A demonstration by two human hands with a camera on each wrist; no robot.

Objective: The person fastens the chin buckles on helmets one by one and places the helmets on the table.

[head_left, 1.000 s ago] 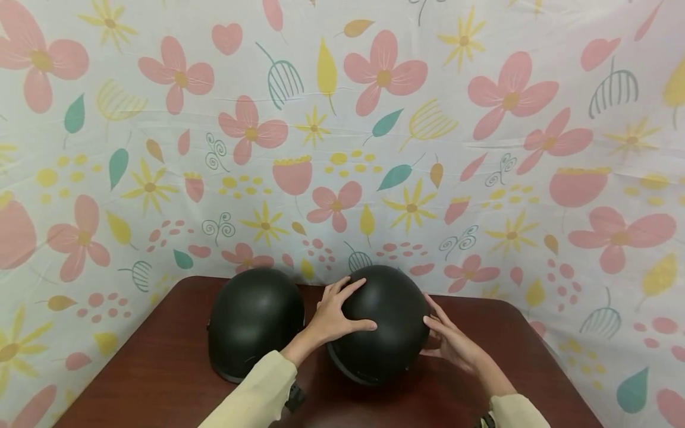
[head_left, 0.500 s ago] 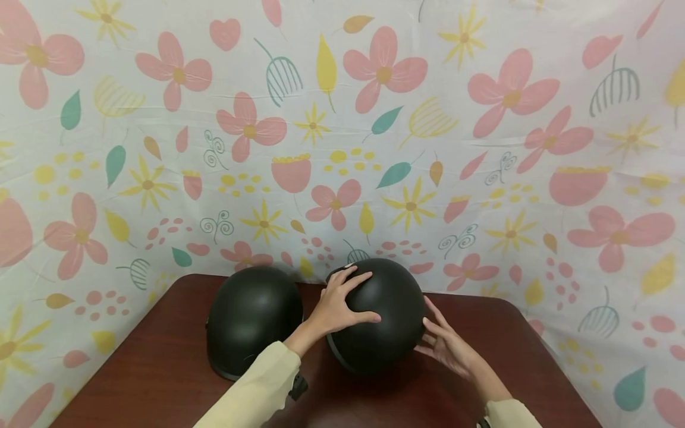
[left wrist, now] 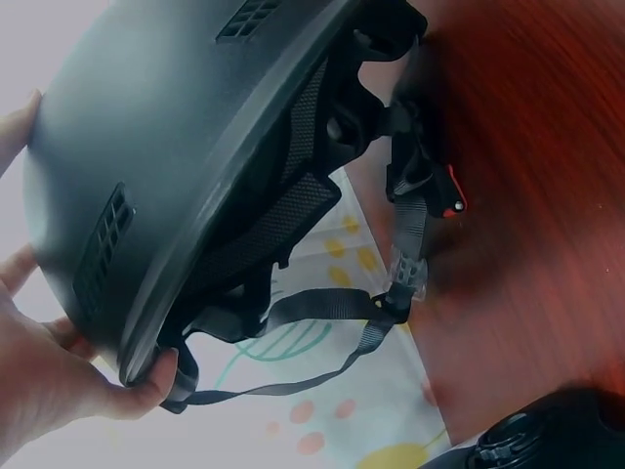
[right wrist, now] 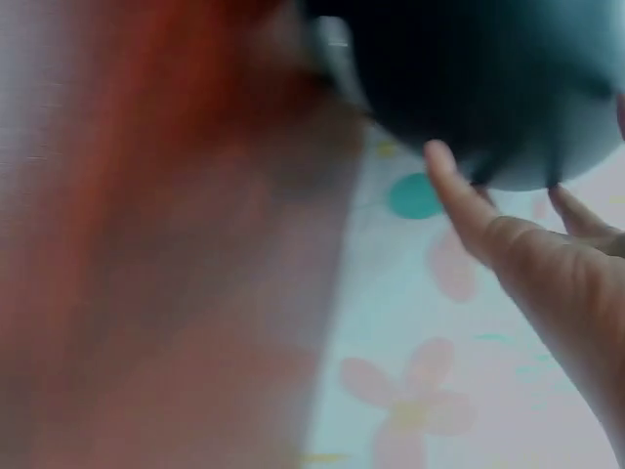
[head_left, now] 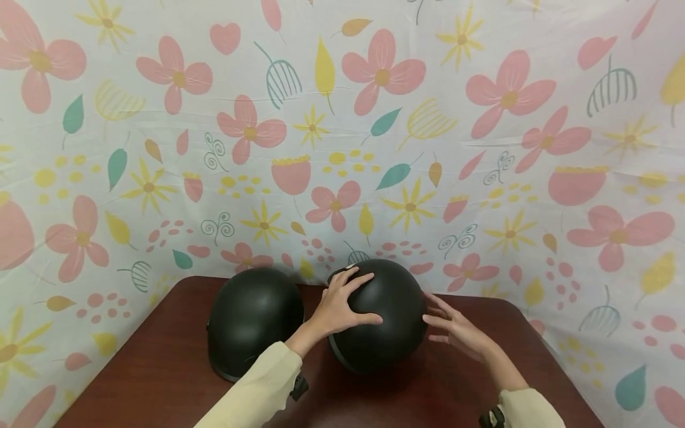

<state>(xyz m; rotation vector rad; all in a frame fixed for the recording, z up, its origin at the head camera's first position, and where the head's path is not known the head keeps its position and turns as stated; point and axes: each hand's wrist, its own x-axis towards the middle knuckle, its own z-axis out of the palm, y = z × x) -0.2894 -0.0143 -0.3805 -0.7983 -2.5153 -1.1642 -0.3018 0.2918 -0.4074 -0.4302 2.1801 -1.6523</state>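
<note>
A matte black helmet (head_left: 398, 303) is tilted over the table, its left edge raised. My left hand (head_left: 334, 303) grips it, spread over the shell, with one fingertip hooked at the rim in the left wrist view. Dark padding and a chin strap (left wrist: 410, 225) with a red-marked buckle hang out of its open underside there. My right hand (head_left: 460, 333) is at the helmet's right side, fingers spread and fairly straight, fingertips right at the shell. Those fingers show blurred against the shell in the right wrist view.
A second black helmet (head_left: 254, 324) sits on the dark red-brown table (head_left: 144, 362), close to the left forearm. A flower-printed cloth (head_left: 342, 131) hangs right behind the table's far edge. Both wrists carry black devices.
The held helmet has tilted further and shifted slightly up and back, left hand moving along with it. The right hand's fingers have moved from lower under the side to spread higher beside it.
</note>
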